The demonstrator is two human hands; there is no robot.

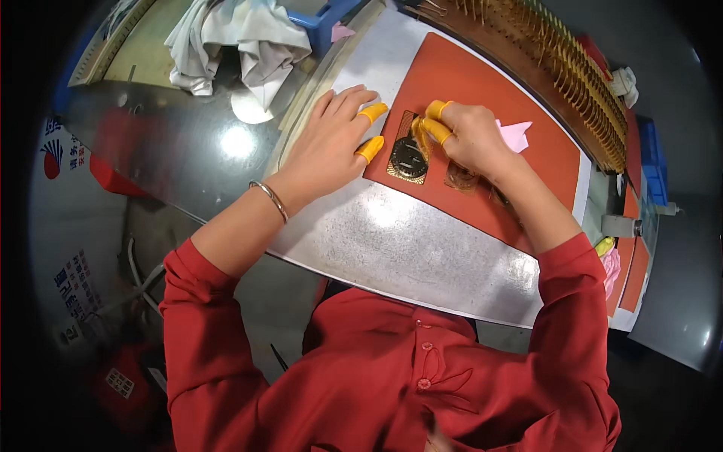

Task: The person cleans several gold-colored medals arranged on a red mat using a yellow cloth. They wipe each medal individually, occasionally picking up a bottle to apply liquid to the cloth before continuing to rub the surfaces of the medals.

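A small rectangular black-and-gold plate (408, 160) with a round dark disc design lies on an orange-red mat (482, 90). My left hand (335, 139) rests just left of it, fingers spread and holding nothing. Yellow finger cots cover its thumb and index finger. My right hand (468, 132), also in yellow cots, is closed in a pinch at the plate's upper right side. Between those fingertips is a thin gold-coloured piece (422, 140), its exact kind unclear. A second gold-and-dark piece (460, 177) lies under the right hand, partly hidden by it.
Beyond the mat stands a brown rack (550, 53) lined with rows of gold-coloured pieces. A pink scrap (515, 136) lies behind my right hand. Crumpled white cloth (237, 41) and a blue bin (325, 21) are at the far left. A grey tape roll (620, 226) sits at right.
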